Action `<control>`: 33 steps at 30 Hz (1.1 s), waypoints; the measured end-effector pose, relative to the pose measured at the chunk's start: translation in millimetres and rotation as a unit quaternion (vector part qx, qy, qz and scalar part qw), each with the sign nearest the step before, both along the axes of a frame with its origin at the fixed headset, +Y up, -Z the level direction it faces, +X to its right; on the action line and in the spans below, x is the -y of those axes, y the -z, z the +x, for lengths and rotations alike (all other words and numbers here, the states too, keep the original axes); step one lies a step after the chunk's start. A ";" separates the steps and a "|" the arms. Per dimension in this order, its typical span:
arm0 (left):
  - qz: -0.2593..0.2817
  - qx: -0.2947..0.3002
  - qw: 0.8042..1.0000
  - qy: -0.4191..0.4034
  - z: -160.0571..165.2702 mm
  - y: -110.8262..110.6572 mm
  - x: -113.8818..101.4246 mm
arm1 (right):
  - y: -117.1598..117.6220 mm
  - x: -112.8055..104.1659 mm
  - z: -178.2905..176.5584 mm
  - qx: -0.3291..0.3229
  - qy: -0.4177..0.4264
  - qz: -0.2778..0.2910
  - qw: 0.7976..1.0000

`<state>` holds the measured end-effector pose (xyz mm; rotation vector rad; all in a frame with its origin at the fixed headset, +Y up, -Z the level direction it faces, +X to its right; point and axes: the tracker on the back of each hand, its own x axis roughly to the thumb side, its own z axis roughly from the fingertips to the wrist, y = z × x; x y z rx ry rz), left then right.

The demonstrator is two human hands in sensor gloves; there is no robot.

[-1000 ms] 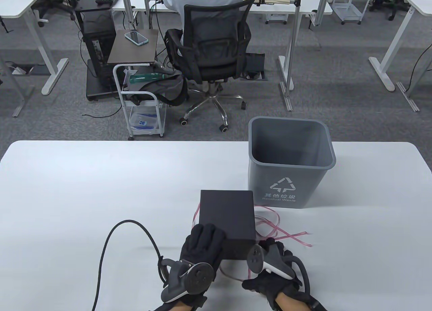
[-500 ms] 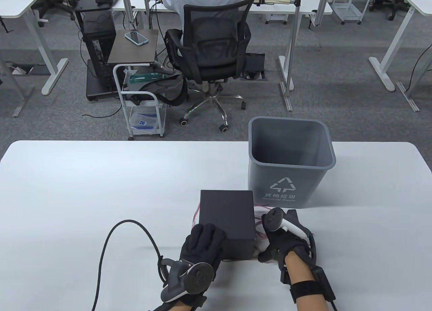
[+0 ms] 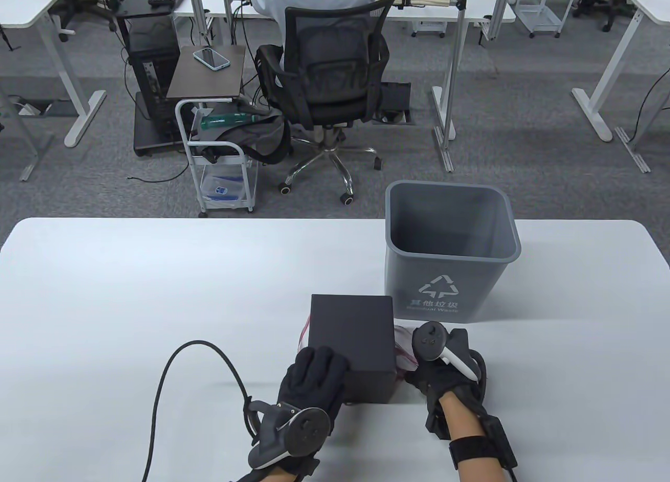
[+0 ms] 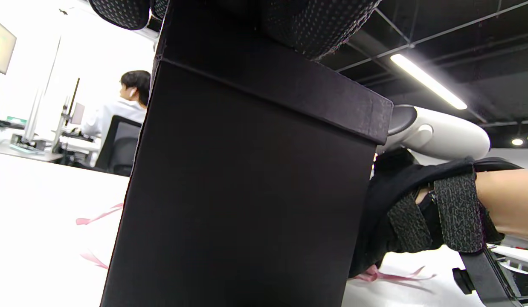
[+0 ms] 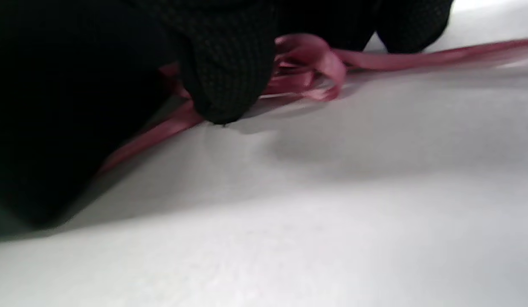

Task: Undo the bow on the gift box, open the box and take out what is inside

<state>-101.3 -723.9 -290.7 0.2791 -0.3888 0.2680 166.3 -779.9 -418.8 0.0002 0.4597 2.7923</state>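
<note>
The black gift box (image 3: 350, 335) stands shut on the white table (image 3: 131, 293), near the front edge. My left hand (image 3: 319, 359) grips its near left top corner, and in the left wrist view the gloved fingers curl over the lid of the box (image 4: 247, 192). The pink ribbon (image 3: 402, 340) lies untied and loose around the box's base. To the right of the box, my right hand (image 3: 419, 372) is low on the table. Its fingertips (image 5: 221, 85) pinch a bunch of the ribbon (image 5: 311, 64). What is inside the box is hidden.
A grey waste bin (image 3: 450, 288) stands just behind and to the right of the box. A black cable (image 3: 162, 377) loops over the table left of my left hand. Beyond the far table edge a person sits in an office chair (image 3: 330, 74).
My right hand has moved from the box's near right corner up along its right side, onto the loose ribbon, which has bunched under it. The left hand and the box have stayed still.
</note>
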 end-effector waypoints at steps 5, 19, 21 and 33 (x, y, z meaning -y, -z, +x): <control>0.001 -0.001 1.000 -0.001 1.2 0.0 0.9 | 0.7 2.5 5.4 0.039 0.016 -0.019 0.999; 0.013 -0.018 1.000 0.017 4.1 -2.5 3.3 | -7.9 -3.7 -12.1 -0.015 -0.092 0.073 0.993; 0.016 -0.019 0.999 0.020 4.7 -2.6 2.8 | -8.9 -3.4 -9.0 -0.012 -0.106 0.071 0.992; 0.001 -0.019 1.000 0.011 2.2 -1.3 3.5 | -28.1 -8.4 63.0 0.060 -0.177 0.002 0.982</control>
